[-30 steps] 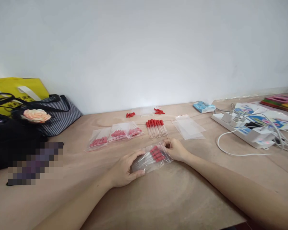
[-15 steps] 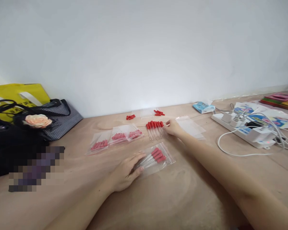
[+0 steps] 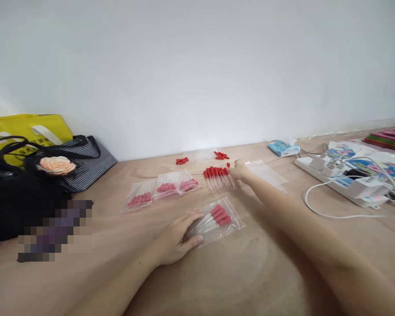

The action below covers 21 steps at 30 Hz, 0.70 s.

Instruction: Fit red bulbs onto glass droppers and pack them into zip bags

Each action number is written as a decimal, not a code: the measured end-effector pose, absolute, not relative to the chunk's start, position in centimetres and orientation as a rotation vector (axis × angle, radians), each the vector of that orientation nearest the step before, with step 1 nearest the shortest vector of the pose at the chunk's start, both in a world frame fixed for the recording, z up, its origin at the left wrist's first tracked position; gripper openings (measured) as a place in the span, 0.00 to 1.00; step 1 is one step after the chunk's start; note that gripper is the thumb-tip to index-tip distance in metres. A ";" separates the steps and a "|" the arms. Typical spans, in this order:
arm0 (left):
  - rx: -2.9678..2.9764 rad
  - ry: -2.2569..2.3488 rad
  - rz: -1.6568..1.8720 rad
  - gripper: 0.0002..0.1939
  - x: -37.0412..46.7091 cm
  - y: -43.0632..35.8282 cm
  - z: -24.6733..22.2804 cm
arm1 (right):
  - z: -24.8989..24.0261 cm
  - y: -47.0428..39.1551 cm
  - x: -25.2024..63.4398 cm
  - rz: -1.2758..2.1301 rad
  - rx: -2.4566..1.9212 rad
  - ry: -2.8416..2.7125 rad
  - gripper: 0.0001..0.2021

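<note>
My left hand [image 3: 181, 237] is at the near-left end of a clear zip bag [image 3: 235, 226], its thumb and fingers curved over the bag's edge. Inside the bag lie several glass droppers with red bulbs [image 3: 220, 214]. Beyond it, loose red-bulbed droppers [image 3: 215, 173] lie side by side in a row, tips toward me. My right hand [image 3: 242, 170] is at the right end of that row, fingers bent together, a red bulb [image 3: 228, 165] just left of them. The fingertips are partly hidden, so what they pinch is unclear.
Three filled zip bags [image 3: 166, 186] lie at left. Loose red bulbs [image 3: 182, 161] and glass tubes [image 3: 204, 156] lie near the wall. Flat plastic bags [image 3: 266, 173], a blue tissue pack [image 3: 284, 148] and a power strip [image 3: 342, 182] with cables are at right; a striped bag [image 3: 92, 169] is far left.
My right hand has shifted slightly right and back from the dropper row, and the bulb at its end now shows more. My left hand stays on the bag. The whole view has shifted slightly.
</note>
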<state>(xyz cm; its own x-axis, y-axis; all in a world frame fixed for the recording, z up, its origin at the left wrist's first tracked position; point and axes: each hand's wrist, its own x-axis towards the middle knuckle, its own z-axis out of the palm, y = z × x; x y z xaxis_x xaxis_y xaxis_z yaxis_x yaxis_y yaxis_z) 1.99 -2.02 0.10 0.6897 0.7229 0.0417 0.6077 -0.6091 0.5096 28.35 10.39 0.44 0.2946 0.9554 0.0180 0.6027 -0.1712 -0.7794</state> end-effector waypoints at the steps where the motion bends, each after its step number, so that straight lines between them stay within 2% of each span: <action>1: 2.440 1.030 0.325 0.24 2.0 -2.0 0.1 | 0.5 9.7 28.7 0.681 -1.847 -1.376 0.27; 5: 2.451 1.040 0.294 0.23 2.0 -2.0 0.1 | 0.3 5.7 30.3 0.840 -1.713 -1.391 0.28; 9: 2.494 1.023 0.285 0.23 2.1 -1.9 0.1 | -1.2 1.6 30.9 1.043 -1.393 -1.305 0.30; 15: 2.531 1.030 0.290 0.24 2.2 -1.8 -0.2 | -3.5 -0.6 29.8 1.046 -1.211 -1.249 0.21; 21: 2.540 1.033 0.268 0.26 2.2 -1.9 0.0 | -3.7 -2.0 29.0 1.110 -1.171 -1.044 0.20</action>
